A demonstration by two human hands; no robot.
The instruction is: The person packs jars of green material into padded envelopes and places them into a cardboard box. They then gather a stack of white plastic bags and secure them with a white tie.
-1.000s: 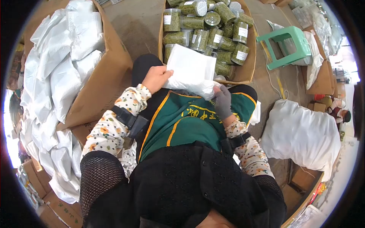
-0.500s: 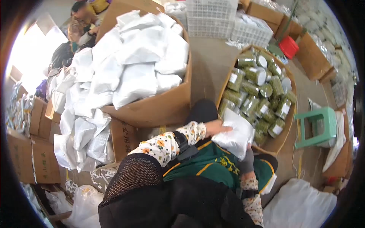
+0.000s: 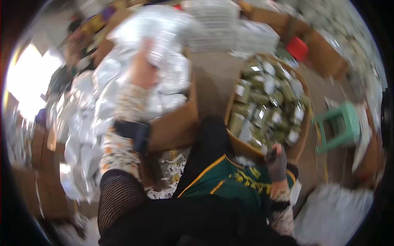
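My left hand (image 3: pixel 143 69), smeared by motion, reaches over the big carton (image 3: pixel 174 125) of white packages. Its thumb lies on a white plastic package (image 3: pixel 158 26) at the top of the heap, and the other fingers are hidden. Several more white packages (image 3: pixel 108 90) are piled beneath and to the left. My right hand (image 3: pixel 277 162), in a grey fingerless glove, is raised at the near edge of a cardboard box (image 3: pixel 301 141) of clear jars (image 3: pixel 260 98) with green contents. Its fingers are curled, with nothing visible in them.
A green plastic stool (image 3: pixel 351 121) stands right of the jar box. Stacked white crates (image 3: pixel 211 24) and a red bucket (image 3: pixel 297 48) are at the back. A large white sack (image 3: pixel 334 215) lies at lower right, paper scraps (image 3: pixel 174 170) between the boxes. Another person (image 3: pixel 78 41) is at far left.
The white package has left my lap, and my left hand has swung up and left with it over the heap. My right hand has let go and risen slightly toward the jar box.
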